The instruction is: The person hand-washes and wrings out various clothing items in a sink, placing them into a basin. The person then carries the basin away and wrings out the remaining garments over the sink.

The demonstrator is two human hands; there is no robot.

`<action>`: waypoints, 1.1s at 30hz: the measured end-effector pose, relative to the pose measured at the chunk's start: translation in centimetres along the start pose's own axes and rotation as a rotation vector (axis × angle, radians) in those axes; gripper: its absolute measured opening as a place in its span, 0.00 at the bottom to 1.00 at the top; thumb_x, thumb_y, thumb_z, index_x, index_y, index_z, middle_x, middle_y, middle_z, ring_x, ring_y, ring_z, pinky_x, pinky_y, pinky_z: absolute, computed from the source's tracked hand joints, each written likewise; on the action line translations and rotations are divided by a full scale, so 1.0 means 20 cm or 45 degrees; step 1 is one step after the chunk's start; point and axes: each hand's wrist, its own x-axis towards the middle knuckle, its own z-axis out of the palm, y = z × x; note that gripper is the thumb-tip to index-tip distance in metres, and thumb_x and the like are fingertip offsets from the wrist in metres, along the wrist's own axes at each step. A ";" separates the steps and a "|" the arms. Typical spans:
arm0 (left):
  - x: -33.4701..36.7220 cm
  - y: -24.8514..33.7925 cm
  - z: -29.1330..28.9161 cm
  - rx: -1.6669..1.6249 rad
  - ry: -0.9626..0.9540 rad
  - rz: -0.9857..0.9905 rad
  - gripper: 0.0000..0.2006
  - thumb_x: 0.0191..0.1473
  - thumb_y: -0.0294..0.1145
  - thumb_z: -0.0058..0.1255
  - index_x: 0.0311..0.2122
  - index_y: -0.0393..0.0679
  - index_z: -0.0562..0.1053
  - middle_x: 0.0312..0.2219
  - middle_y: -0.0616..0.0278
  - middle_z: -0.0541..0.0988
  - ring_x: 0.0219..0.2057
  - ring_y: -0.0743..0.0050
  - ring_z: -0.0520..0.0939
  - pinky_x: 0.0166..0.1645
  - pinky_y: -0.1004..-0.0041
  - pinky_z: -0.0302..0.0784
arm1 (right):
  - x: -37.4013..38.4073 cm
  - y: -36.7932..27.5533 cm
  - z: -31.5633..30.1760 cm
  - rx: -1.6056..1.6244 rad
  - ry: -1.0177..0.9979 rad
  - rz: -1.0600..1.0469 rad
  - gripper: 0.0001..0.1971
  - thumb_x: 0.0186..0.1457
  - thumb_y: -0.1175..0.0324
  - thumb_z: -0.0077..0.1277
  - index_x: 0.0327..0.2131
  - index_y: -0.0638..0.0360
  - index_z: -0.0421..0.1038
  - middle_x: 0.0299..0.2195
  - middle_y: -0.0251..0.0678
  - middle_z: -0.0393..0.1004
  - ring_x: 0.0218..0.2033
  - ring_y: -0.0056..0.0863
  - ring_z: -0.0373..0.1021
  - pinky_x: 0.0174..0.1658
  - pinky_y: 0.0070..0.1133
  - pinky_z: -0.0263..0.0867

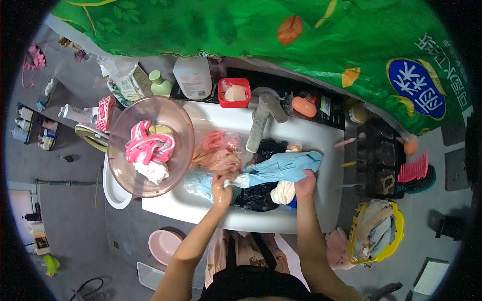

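Over a white sink [231, 221] I hold a wet light blue garment [281, 167] stretched between both hands. My left hand [221, 189] is closed on its pale, bunched end. Near the wider end, my right hand [305, 184] grips the same garment by its edge. Below it in the water lie dark clothes [257, 197], a cream cloth [282, 192] and a peach-coloured garment [217, 159]. The grey faucet [258, 125] stands just behind the garment. What kind of garment it is I cannot tell.
A clear basin [116, 165] with pink-striped and white cloths overlaps the sink's left end. Behind are a red soap box [234, 104], a whitish jug [193, 78] and orange soap [304, 106]. A yellow laundry basket [397, 236] stands right; a pink basin [164, 248] sits lower left. Green plastic sheeting [226, 30] hangs ahead.
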 end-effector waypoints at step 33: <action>-0.06 0.19 0.31 -0.487 0.062 -0.579 0.12 0.52 0.34 0.44 0.26 0.34 0.71 0.19 0.65 0.73 0.21 0.81 0.68 0.27 0.76 0.65 | 0.04 0.74 0.09 -0.492 0.264 1.069 0.24 0.49 0.51 0.44 0.44 0.57 0.64 0.37 0.35 0.70 0.35 0.28 0.67 0.42 0.23 0.62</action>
